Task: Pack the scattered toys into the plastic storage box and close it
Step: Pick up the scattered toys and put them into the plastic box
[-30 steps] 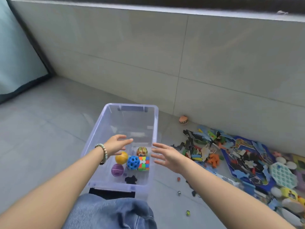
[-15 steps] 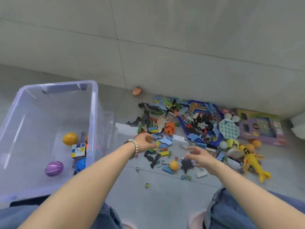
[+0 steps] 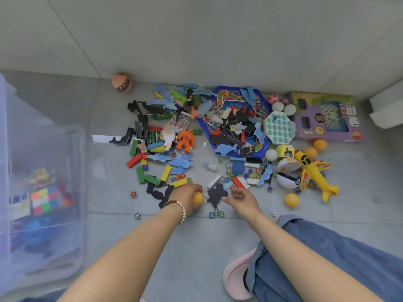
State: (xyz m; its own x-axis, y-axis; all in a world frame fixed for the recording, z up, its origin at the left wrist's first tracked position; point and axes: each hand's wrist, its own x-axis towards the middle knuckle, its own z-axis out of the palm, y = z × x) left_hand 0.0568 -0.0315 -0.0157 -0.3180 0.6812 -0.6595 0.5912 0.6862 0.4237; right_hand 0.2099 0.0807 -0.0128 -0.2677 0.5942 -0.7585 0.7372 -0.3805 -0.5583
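The clear plastic storage box stands at the left edge, with puzzle cubes and balls inside. Scattered toys cover the floor ahead: coloured blocks, puzzle pieces, marbles, an orange figure and a yellow toy plane. My left hand, with a bead bracelet on the wrist, is closed around a small orange ball low on the floor. My right hand hovers just right of a black puzzle piece, fingers apart and holding nothing.
A grey tiled wall runs behind the toy pile, with a pink ball at its foot. A blue game board, a white pop toy and a purple box lie at the right. My jeans-clad knee is at the lower right.
My view swung right, from the box to the toy pile. Both hands left the box and came down to the floor; the left hand closed on the orange ball.
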